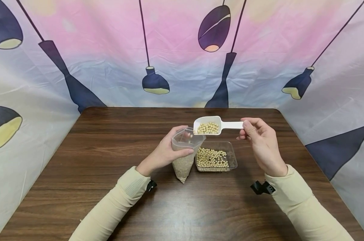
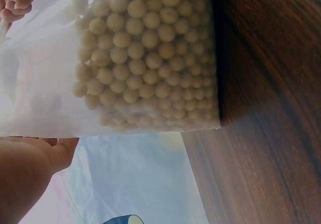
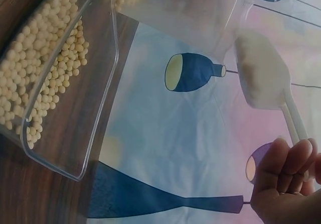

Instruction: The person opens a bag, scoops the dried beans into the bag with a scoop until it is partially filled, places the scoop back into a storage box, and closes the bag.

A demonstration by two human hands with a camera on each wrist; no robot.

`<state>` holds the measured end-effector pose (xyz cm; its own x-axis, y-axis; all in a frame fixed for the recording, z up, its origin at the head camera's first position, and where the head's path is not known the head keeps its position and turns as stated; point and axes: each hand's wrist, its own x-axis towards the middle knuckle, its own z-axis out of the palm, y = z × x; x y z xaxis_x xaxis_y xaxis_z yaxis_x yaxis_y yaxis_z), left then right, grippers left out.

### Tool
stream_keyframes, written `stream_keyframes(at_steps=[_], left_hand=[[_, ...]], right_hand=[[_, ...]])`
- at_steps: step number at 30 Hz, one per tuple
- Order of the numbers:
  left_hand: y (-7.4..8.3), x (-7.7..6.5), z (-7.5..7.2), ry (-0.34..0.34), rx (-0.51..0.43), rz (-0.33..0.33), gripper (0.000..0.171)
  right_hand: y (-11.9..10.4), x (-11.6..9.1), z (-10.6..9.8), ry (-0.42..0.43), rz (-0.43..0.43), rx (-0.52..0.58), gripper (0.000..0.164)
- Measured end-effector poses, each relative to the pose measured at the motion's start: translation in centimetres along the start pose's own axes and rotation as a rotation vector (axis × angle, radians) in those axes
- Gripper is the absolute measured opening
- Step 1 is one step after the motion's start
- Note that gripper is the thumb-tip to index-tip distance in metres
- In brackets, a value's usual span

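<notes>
My right hand (image 1: 264,144) pinches the handle of a white plastic scoop (image 1: 227,125), which holds a load of round, pale soybeans (image 1: 208,128). The scoop's front lip is over the mouth of a clear plastic bag (image 1: 186,144). Around the upper part of that bag curls my left hand (image 1: 166,149), thumb at the near side. In the left wrist view, soybeans (image 2: 145,48) fill the bag's lower part. A clear plastic container (image 1: 233,155) with more soybeans (image 3: 60,58) sits right of the bag, below the scoop.
Everything is on a dark brown wooden table (image 1: 109,140). Behind it hangs a pastel cloth (image 1: 182,40) printed with dark lamps. Black bands with small devices (image 1: 262,187) are on the wrists.
</notes>
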<state>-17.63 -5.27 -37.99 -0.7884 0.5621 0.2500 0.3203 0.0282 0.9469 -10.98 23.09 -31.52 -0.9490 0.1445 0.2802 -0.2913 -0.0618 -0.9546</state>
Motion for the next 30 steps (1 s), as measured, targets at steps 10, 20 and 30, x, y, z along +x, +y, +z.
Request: stream_keyframes(at_steps=[10, 20, 30], left_hand=[[0.1, -0.1, 0.0, 0.002, 0.008, -0.002, 0.069], [0.1, -0.1, 0.1, 0.007, 0.024, 0.028, 0.070], [0.3, -0.1, 0.1, 0.010, 0.016, 0.014, 0.069]], right_hand=[[-0.3, -0.3, 0.3, 0.022, -0.080, -0.079, 0.023], [-0.7, -0.6, 0.6, 0.058, -0.153, -0.221, 0.013], [-0.9, -1.0, 1.1, 0.063, -0.240, -0.331, 0.019]])
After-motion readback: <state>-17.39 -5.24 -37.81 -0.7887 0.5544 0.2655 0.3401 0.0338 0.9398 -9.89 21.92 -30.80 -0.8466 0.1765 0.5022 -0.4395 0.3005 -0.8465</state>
